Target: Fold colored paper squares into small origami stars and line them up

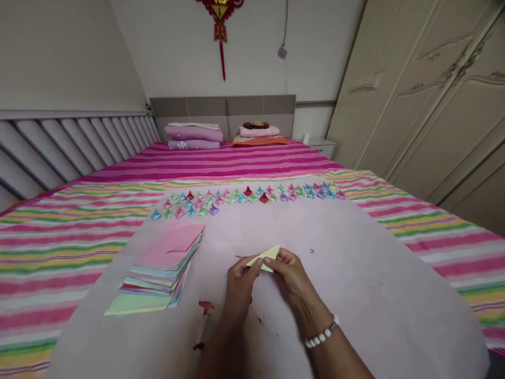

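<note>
Both hands pinch a pale yellow folded paper (265, 257), shaped like a narrow triangle, just above a pink cloth (355, 273) spread on the bed. My left hand (241, 281) grips its left end with closed fingers. My right hand (289, 273), with a white bead bracelet on the wrist, holds its right side between thumb and fingers. A fanned stack of coloured paper sheets (161, 271) lies to the left of my hands, a pink sheet on top.
Several small folded paper shapes (244, 197) in many colours lie in a curved row at the cloth's far edge. Red scraps (205, 306) dot the cloth near my left wrist. Striped bedding (59, 247), pillows (193, 136) and a wardrobe (434, 105) surround the cloth.
</note>
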`<state>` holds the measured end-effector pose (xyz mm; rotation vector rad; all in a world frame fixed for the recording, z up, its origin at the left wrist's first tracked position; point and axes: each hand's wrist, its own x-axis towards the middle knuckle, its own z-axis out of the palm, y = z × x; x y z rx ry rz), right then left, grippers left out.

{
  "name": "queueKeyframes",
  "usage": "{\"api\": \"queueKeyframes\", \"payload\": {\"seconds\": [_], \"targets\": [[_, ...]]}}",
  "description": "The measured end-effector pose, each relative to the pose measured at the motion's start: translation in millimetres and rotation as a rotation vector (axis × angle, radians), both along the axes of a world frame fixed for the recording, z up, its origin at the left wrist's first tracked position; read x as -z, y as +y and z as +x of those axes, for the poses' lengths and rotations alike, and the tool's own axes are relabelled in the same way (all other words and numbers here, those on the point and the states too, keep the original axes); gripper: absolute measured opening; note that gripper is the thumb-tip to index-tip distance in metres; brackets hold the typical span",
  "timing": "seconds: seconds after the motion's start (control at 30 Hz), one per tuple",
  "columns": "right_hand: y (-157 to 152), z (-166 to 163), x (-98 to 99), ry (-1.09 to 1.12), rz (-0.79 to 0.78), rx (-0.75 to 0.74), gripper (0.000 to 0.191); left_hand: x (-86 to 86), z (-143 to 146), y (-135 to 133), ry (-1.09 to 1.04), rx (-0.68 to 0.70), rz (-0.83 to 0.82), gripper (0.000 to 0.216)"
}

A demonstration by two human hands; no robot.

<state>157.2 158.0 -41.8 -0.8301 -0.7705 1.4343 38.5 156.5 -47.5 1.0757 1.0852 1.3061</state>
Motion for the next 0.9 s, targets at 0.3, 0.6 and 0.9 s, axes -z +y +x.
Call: {"api": "queueKeyframes", "payload": {"seconds": [0.3, 0.6, 0.9], "targets": [[-1, -1, 1.4, -0.014, -0.015, 0.069, 0.020, 5.3, 0, 0, -0.079, -0.048, -0.034, 0.027], [2, -1, 1.6, -0.026, -0.026, 0.243, 0.022, 5.1, 2, 3, -0.249, -0.078, -0.107, 0.042], [-2, -4, -3.3, -0.183, 0.130, 0.148, 0.015, 8.2, 5, 0, -0.231, 0.025, -0.072, 0.023]]}}
